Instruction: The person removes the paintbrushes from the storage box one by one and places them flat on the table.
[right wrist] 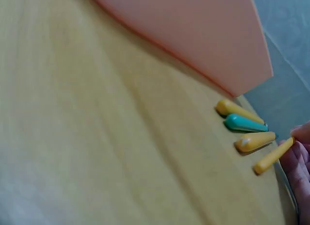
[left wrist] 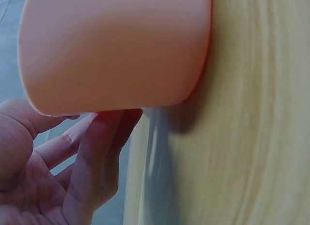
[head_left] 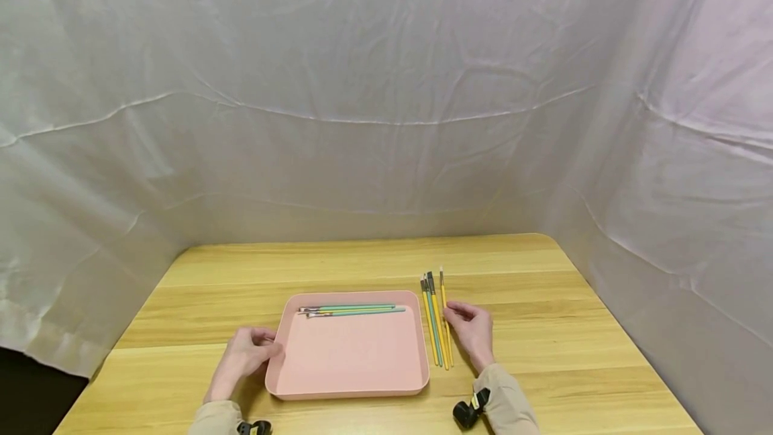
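My left hand (head_left: 243, 358) holds the left wall of a pink tray (head_left: 350, 371). In the left wrist view the thumb and fingers (left wrist: 89, 152) meet at the tray's edge. Several paintbrushes (head_left: 353, 311) with teal, green and yellow handles lie along the far side inside the tray. To its right, my right hand (head_left: 472, 329) pinches the outermost yellow paintbrush (head_left: 448, 337) around mid-length. Beside that one, two other yellow brushes (head_left: 430, 327) and a teal brush (right wrist: 244, 122) lie on the table, bristles pointing away from me.
The wooden table (head_left: 580, 354) carries the tray and brushes. Grey-white cloth (head_left: 386, 166) hangs behind the table and along both sides. Small black cameras (head_left: 468, 413) are strapped at both wrists, over beige sleeves (head_left: 510, 398).
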Available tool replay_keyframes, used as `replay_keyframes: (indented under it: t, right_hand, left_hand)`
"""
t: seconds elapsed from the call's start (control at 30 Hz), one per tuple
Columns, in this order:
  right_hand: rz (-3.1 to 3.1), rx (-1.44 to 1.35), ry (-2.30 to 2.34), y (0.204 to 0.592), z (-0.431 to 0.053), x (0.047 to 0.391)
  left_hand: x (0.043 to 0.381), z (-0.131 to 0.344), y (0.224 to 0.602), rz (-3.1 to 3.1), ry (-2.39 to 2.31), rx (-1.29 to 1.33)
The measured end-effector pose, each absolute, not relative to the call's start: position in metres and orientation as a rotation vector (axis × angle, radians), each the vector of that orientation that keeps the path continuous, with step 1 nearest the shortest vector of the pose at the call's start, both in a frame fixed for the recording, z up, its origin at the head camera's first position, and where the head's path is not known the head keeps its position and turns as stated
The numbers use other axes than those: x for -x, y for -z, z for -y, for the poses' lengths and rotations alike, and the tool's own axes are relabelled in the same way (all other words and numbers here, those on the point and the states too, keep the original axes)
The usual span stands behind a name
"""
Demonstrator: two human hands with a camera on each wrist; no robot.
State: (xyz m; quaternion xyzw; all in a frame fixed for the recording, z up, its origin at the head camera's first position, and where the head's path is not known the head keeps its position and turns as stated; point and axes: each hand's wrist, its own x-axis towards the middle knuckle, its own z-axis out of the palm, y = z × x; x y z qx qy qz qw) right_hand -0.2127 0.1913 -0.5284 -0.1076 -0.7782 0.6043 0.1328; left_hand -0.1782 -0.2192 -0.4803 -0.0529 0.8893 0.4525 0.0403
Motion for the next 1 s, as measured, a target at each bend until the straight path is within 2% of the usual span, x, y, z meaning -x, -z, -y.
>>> replay_keyframes:
  t: [0.3, 1.0]
  right_hand:
    - [2.357, 0.281, -1.527, 0.533, -0.191, 0.214]
    - [2.337, 0.201, -1.332, 0.541, -0.185, 0.214]
  left_hand:
    - [0.178, 0.22, 0.48, -2.73, -1.386, 0.158]
    - [0.179, 0.219, 0.481, -2.712, -1.399, 0.172]
